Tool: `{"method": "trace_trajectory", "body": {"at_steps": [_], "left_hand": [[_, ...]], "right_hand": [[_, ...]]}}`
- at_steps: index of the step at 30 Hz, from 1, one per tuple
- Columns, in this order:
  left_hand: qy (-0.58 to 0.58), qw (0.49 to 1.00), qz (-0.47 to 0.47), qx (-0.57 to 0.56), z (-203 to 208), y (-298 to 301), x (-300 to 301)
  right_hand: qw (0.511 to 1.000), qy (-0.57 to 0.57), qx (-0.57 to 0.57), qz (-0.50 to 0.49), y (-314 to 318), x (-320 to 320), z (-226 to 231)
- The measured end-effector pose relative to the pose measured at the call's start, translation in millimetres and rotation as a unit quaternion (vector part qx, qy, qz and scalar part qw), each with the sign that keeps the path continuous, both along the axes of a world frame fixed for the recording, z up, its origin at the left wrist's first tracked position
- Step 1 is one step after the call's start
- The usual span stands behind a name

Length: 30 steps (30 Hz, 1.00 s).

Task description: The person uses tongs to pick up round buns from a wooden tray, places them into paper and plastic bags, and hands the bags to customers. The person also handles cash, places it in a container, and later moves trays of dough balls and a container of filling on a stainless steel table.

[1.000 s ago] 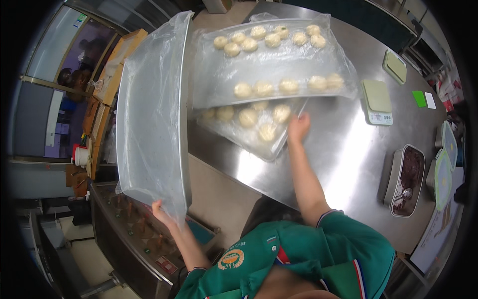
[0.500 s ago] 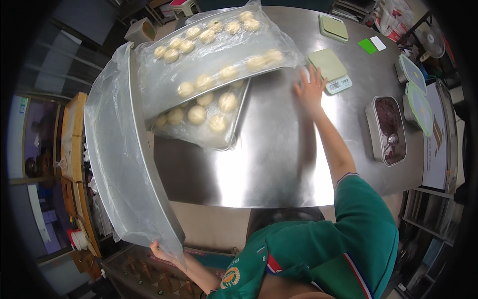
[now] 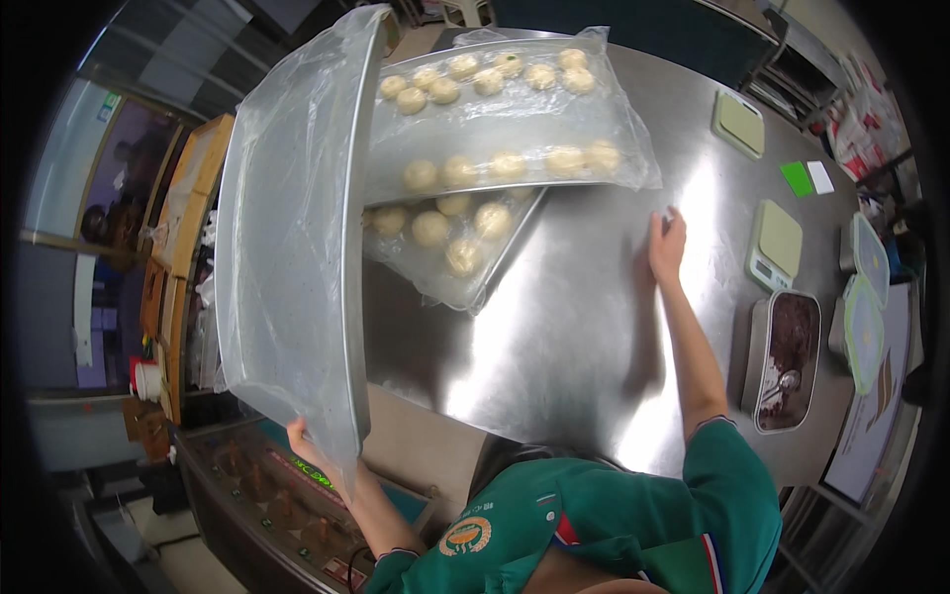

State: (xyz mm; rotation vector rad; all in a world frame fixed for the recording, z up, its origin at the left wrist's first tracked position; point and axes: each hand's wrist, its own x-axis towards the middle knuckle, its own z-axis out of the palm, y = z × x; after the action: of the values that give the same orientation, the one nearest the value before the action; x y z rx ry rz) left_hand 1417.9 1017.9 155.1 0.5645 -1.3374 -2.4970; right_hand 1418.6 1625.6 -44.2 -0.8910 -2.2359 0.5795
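My left hand [image 3: 309, 447] grips the near end of a long metal tray [image 3: 287, 228] draped in clear plastic film; its fingers are partly behind the film. No dough shows on this tray, which is at the table's left side. My right hand [image 3: 668, 246] is over the steel table [image 3: 564, 356], fingers loosely parted and holding nothing. Between the hands, a second film-covered tray [image 3: 465, 124] bears two rows of round dough balls [image 3: 506, 164]. It overlaps a lower tray with more dough balls [image 3: 430, 229]. To the right hand's right stands a pale green kitchen scale [image 3: 779, 238].
At the right, a metal container [image 3: 757, 366] holds dark filling and a scoop [image 3: 788, 382]. Lidded containers [image 3: 864, 332] stand beyond it. Another scale [image 3: 739, 123] and green and white cards [image 3: 796, 179] lie at the far right. A wooden rack [image 3: 188, 228] is at the left.
The near scale has shifted right, toward the filling container, and my right hand has come away from it. My left hand still holds the film-covered tray. The whole view has shifted.
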Motion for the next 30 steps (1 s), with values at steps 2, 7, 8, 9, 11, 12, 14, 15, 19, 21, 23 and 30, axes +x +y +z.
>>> {"method": "trace_trajectory", "body": {"at_steps": [2,7,8,9,11,12,14,15,19,21,23,30], "left_hand": [[-0.026,0.999,0.021,-0.002,5.7,5.9,0.7],[-0.035,0.998,0.054,0.019,25.7,11.1,2.0],[-0.028,0.998,0.049,0.025,30.8,10.1,2.8],[-0.015,0.999,0.039,0.031,35.8,8.7,3.8],[-0.021,0.998,0.041,0.052,45.3,3.6,6.8],[-0.006,0.998,0.034,0.056,48.6,-0.2,8.3],[-0.014,0.996,0.032,0.081,50.4,-10.6,10.0],[0.01,0.995,-0.006,0.096,48.7,-17.3,12.0],[0.002,0.999,0.012,0.031,25.8,-56.9,2.9],[0.012,1.0,-0.007,0.027,9.8,-78.4,-2.6],[-0.001,1.0,0.0,-0.023,-4.2,-92.9,-11.8],[-0.015,0.993,-0.095,-0.064,-1.4,-56.8,-68.6]], "right_hand": [[0.979,0.076,-0.191,0.006,-36.4,-33.8,-0.9],[0.629,0.35,-0.692,0.054,-132.9,-150.4,15.9],[0.652,0.386,-0.652,0.036,-142.7,-171.2,19.2],[0.664,0.383,-0.642,0.009,-142.5,-181.7,21.9],[0.683,0.333,-0.646,-0.073,-138.6,-190.0,22.8],[0.666,0.352,-0.652,-0.085,-133.9,-184.1,21.5],[0.629,0.361,-0.687,-0.039,-129.3,-157.5,18.0],[0.611,0.374,-0.698,0.003,-134.4,-136.1,15.7],[0.567,0.342,-0.75,-0.01,-172.1,-17.6,15.1],[0.555,0.317,-0.767,-0.058,-191.6,49.5,16.3],[0.551,0.324,-0.765,-0.072,-205.3,112.2,16.1],[0.587,0.273,-0.753,-0.119,-211.2,283.0,16.4]]}}
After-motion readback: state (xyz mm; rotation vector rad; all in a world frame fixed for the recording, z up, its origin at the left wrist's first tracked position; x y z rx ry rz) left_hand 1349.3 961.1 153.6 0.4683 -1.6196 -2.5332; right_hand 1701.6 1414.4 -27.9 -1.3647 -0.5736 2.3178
